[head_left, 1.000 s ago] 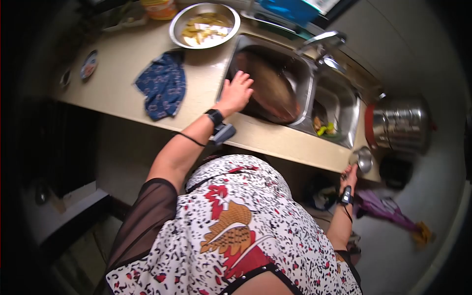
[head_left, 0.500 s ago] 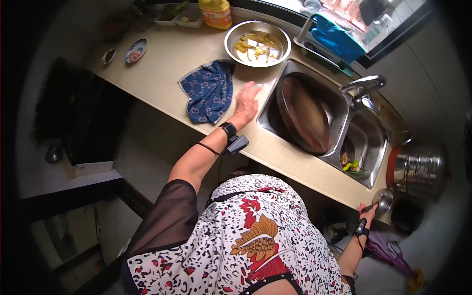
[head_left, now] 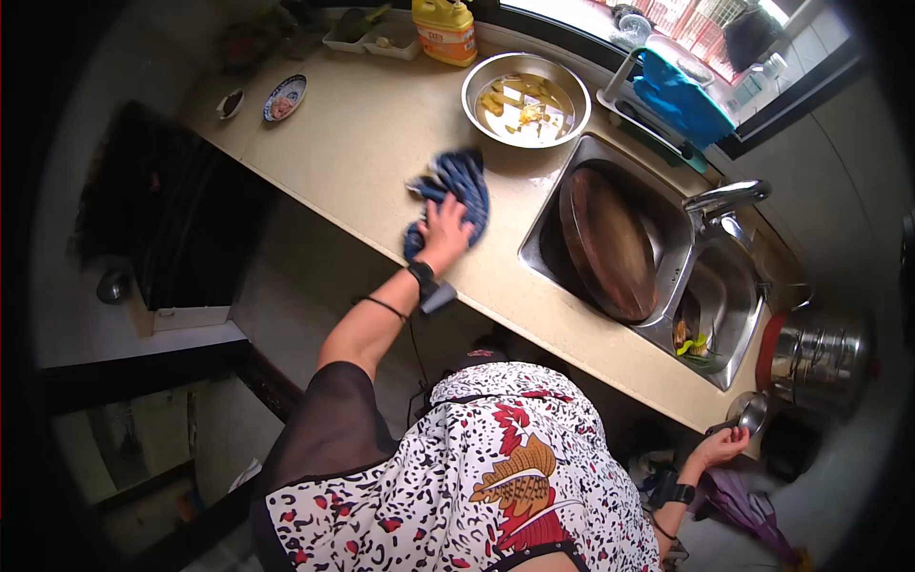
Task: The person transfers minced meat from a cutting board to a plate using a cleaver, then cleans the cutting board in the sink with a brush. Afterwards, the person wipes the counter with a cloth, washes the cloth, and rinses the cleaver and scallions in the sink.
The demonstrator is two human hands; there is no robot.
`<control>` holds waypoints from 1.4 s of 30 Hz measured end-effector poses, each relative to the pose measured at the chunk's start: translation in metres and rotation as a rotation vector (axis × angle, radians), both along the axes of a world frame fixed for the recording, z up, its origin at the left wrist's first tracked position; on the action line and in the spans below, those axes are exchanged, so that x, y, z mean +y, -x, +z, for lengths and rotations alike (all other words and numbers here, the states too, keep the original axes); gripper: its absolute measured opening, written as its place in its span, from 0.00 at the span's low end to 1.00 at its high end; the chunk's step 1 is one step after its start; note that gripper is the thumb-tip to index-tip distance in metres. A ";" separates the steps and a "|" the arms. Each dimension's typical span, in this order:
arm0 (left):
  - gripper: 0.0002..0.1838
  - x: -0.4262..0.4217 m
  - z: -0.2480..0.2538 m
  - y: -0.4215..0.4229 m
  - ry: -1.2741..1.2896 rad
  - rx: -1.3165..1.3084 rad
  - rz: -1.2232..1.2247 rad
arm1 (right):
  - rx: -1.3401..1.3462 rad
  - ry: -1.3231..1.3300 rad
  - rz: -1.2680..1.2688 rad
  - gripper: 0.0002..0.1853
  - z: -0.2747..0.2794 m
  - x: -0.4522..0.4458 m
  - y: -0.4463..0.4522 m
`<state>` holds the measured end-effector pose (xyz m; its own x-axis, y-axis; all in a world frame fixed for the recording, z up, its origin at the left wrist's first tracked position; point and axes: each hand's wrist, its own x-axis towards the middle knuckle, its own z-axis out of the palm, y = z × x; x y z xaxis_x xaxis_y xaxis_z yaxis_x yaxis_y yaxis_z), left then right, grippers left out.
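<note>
My left hand (head_left: 444,234) is on a blue patterned cloth (head_left: 467,177), its fingers bent over the bunched fabric near the counter's front edge. The cloth is crumpled and a little blurred. At the right, beyond the counter's corner, my right hand (head_left: 721,445) grips the short dark handle of a metal ladle (head_left: 752,414). The ladle's round bowl points away from me, close to the counter's end. Behind the cloth stands a steel basin (head_left: 469,103) holding water and yellowish peeled pieces.
A large round wooden board (head_left: 610,248) leans in the left sink bowl; the smaller bowl holds scraps (head_left: 688,341). A faucet (head_left: 729,195) rises behind. Further along are a yellow jug (head_left: 445,33), a small patterned dish (head_left: 285,98) and a steel pot (head_left: 822,362).
My left hand has moved left from the bare counter onto the cloth, which is now bunched up instead of spread out. My right hand still holds the ladle. The view has shifted slightly.
</note>
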<state>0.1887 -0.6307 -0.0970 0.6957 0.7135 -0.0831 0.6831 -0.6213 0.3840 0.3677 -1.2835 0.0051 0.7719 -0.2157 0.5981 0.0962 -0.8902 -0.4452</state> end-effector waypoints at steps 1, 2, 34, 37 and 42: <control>0.24 -0.022 0.006 -0.003 -0.008 0.033 -0.090 | 0.057 -0.058 0.068 0.17 0.003 0.022 0.007; 0.24 -0.045 0.007 -0.008 -0.045 0.047 -0.164 | 0.064 -0.016 0.132 0.17 0.006 0.042 0.013; 0.39 0.055 0.010 0.099 -0.157 0.138 0.093 | 0.524 -0.373 0.974 0.08 0.031 0.339 0.025; 0.49 0.115 -0.002 0.138 -0.162 0.112 0.319 | 0.561 -0.368 0.954 0.08 0.025 0.369 0.040; 0.60 0.239 -0.019 0.170 -0.103 0.189 0.493 | 0.609 -0.353 0.949 0.08 0.024 0.432 0.079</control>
<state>0.0186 -0.3919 -0.1156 0.2557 0.9629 -0.0868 0.9546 -0.2372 0.1804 0.2887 -0.8515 0.0293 0.8496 0.5182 0.0981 0.3396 -0.3954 -0.8534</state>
